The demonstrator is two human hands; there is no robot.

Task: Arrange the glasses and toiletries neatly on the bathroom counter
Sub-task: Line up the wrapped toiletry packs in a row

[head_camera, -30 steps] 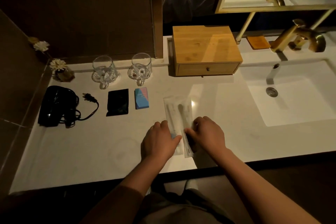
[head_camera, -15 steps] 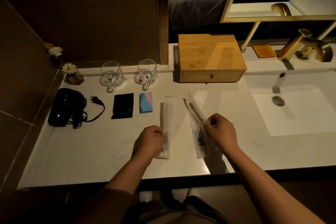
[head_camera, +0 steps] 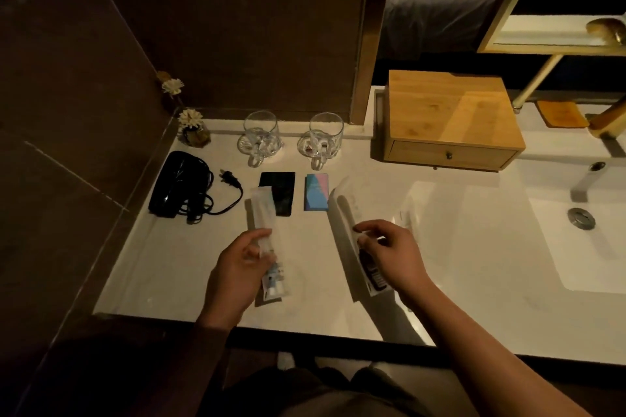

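Note:
My left hand (head_camera: 242, 264) grips a clear wrapped toothbrush packet (head_camera: 263, 210), held lifted over the white counter (head_camera: 162, 257), its top overlapping the black sachet (head_camera: 278, 193). My right hand (head_camera: 389, 254) holds a second wrapped toothbrush packet (head_camera: 345, 213), tilted, its top near the blue and pink box (head_camera: 316, 192). Two glass mugs, the left mug (head_camera: 261, 134) and the right mug (head_camera: 324, 135), stand on glass coasters at the back wall.
A black hair dryer (head_camera: 174, 188) with its cord and plug lies at the left. A small flower diffuser (head_camera: 193, 129) stands in the corner. A wooden drawer box (head_camera: 450, 118) sits at the back, the sink basin (head_camera: 582, 230) and brass faucet on the right.
The two packets lay together under both hands. They have been pulled apart and lifted, the left one moving left toward the black sachet, the right one staying near the blue box.

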